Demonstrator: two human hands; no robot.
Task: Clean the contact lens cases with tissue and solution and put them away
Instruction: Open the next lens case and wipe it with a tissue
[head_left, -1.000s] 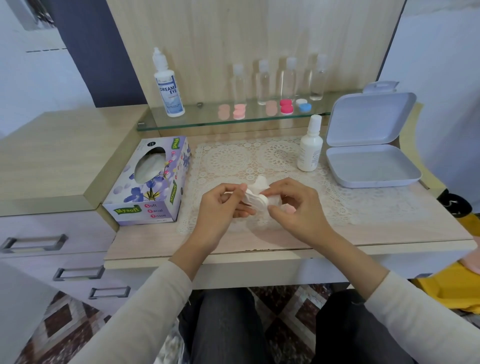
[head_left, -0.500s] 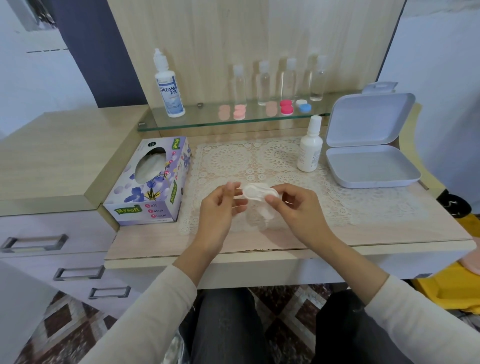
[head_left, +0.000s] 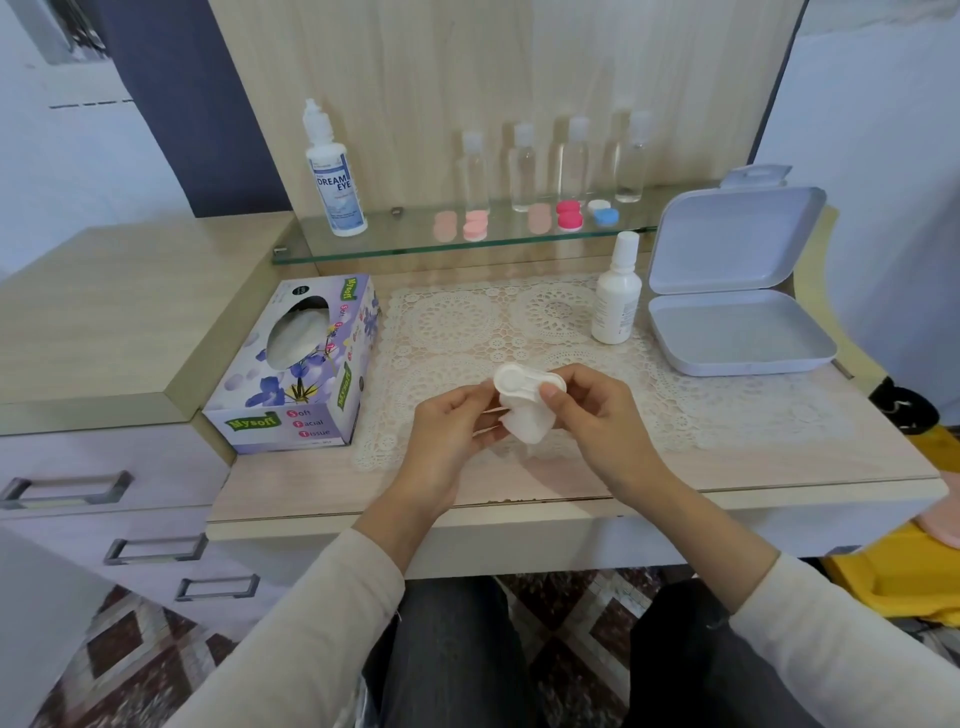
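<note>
**One case in hand, the others on the shelf**

We hold a white lens case (head_left: 524, 382) just above the lace mat (head_left: 457, 322), at the front middle of the tabletop (head_left: 727, 467). The left hand (head_left: 452, 436) pinches its left end and the right hand (head_left: 597, 415) its right end. Each grip is closed on the case with curled fingers. A folded tissue (head_left: 530, 423) is pressed beneath the case, between the two hands. We cannot tell which hand pins it.

We judge the work to be in its early part. This case is at the wiping stage, and none has reached the open storage box (head_left: 727, 338) at the right, where we expect them to go. A pink case (head_left: 475, 226), a magenta case (head_left: 569, 215) and a blue-and-white case (head_left: 602, 213) sit on the glass shelf (head_left: 389, 244), so they remain to be cleaned or stored. The small solution bottle (head_left: 615, 296) stands just beside the box, and the tissue box (head_left: 296, 364) lies at the left.

The tabletop is pale pinkish wood under the lace. A light wood panel rises behind it, drawers (head_left: 78, 457) sit at the left, and a patterned tile floor (head_left: 130, 649) shows below.
</note>
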